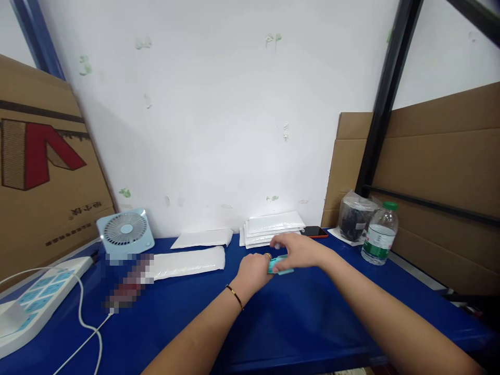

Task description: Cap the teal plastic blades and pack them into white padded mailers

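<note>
Near the middle of the blue table, my left hand [254,272] is closed round one end of a small turquoise object [278,264]. My right hand [299,251] is on the object's other end, with the thumb against it and the fingers curved above. What the object is cannot be made out. Just behind my hands lies a stack of white packets [271,228]. Two more flat white packets, a front one [189,263] and a back one [203,238], lie to the left.
A light blue fan [125,232], a white power strip [42,302] and cables are at the left. A dark phone [314,232], a plastic-wrapped dark item [353,219] and a water bottle [378,237] stand or lie right. Cardboard [441,192] flanks the table [304,323].
</note>
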The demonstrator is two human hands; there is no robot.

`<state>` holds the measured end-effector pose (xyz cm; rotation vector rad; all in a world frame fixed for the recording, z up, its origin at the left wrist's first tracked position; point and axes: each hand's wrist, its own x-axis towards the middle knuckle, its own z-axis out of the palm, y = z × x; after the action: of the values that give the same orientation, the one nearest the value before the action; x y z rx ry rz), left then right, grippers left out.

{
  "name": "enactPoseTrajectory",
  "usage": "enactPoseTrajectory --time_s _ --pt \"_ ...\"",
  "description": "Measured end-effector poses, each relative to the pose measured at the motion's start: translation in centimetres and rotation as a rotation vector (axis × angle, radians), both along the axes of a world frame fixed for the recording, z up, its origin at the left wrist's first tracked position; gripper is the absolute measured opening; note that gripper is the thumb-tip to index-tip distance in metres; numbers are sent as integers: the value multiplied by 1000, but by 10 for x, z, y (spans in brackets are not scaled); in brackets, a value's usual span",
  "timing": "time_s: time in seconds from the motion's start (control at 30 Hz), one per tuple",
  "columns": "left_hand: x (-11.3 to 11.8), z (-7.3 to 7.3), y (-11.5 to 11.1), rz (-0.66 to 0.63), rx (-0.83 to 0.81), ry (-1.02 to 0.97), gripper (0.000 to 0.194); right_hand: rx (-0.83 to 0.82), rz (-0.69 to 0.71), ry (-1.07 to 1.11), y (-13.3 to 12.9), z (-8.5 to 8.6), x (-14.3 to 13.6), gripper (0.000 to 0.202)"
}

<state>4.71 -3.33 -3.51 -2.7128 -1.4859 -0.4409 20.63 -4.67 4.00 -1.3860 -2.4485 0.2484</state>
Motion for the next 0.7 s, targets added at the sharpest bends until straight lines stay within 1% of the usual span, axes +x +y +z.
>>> enactPoseTrajectory --time_s 0.03,0.07,0.1,0.13,0.2,0.27,0.3,0.33,0.37,0.4,0.43,0.47,0.5,0.53,0.57,0.6,0.63,0.67,0.7 --pt "-1 4 -2 -2 29 87 24 -66 -12 -110 0 -4 1 58" --pt "-2 8 -5 -8 49 143 24 -128 -17 -196 1 -10 0 55" --pt "-3 10 -8 -14 64 171 23 -169 -9 -247 2 -17 -1 48" --pt "-4 12 -10 -16 78 181 22 -171 2 -268 3 -24 -3 40" --pt "-6 15 -13 4 85 169 21 -62 10 -285 5 -36 -7 26" --pt "-9 17 -13 45 45 115 21 123 -1 -355 4 -42 -10 19" --pt "-11 19 -12 51 -24 70 20 213 -11 -402 3 -42 -12 19" --pt "-13 21 -11 39 -142 16 20 286 -14 -441 2 -41 -13 17" --pt "-15 23 -9 9 -299 -37 20 339 -6 -469 0 -39 -14 16" --pt "-17 24 -7 -27 -460 -85 21 374 -1 -482 -1 -38 -14 15" --pt "-18 25 -5 -52 -574 -125 21 389 -3 -483 -3 -37 -14 16" --pt "-19 25 -3 -57 -612 -156 21 381 -12 -468 -3 -36 -14 17" --pt "-19 24 -2 -39 -573 -183 21 358 -21 -426 -3 -36 -12 17" --pt "-18 23 -1 -9 -482 -214 19 328 -36 -343 -3 -37 -10 18" --pt "-17 21 -1 14 -384 -259 18 299 -49 -208 -2 -38 -8 22" --pt "-15 19 -1 20 -320 -326 16 266 -50 -21 0 -39 -5 34" --pt "-12 16 -2 6 -313 -417 15 216 -29 205 1 -40 -2 53" --pt "-8 14 -5 -22 -359 -527 15 136 15 446 2 -41 0 72" --pt "-4 11 -8 -50 -444 -639 15 15 87 671 2 -42 0 86"
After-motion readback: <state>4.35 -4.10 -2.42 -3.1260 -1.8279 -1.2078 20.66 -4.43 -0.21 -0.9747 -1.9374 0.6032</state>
